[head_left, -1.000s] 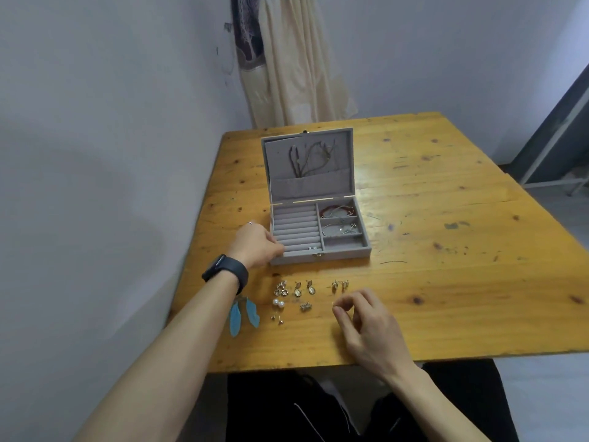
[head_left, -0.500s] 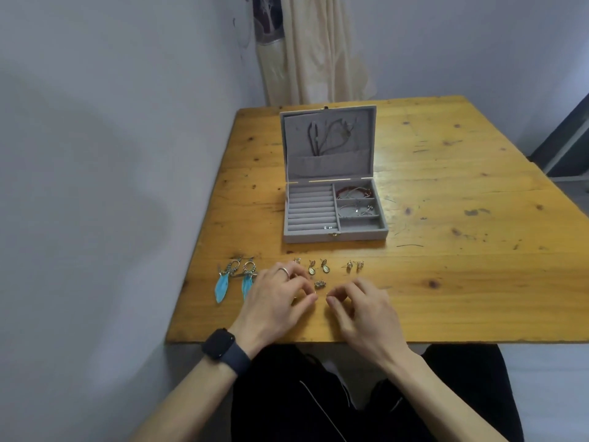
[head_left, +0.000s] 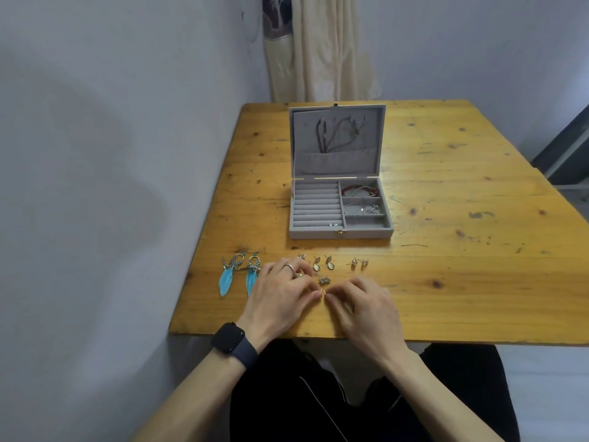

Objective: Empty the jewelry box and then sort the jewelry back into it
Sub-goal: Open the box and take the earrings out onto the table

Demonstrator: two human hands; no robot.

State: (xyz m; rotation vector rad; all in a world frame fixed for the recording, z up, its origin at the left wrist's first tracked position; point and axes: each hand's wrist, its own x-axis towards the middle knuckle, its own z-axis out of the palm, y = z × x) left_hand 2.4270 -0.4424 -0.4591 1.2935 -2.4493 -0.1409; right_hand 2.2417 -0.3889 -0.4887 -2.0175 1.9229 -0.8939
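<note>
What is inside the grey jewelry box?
Inside the jewelry box: a red bracelet far right, silver hoops in the middle compartment, small studs in the ring rolls. The lid pocket covers the cords' lower ends.

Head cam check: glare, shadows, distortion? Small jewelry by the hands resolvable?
Head view: wide-angle splay on the table edges; soft broad shadow on the wall, mild sheen right of the jewelry box, no harsh glare; the gold piece between left hand and right hand is too small to resolve.
</note>
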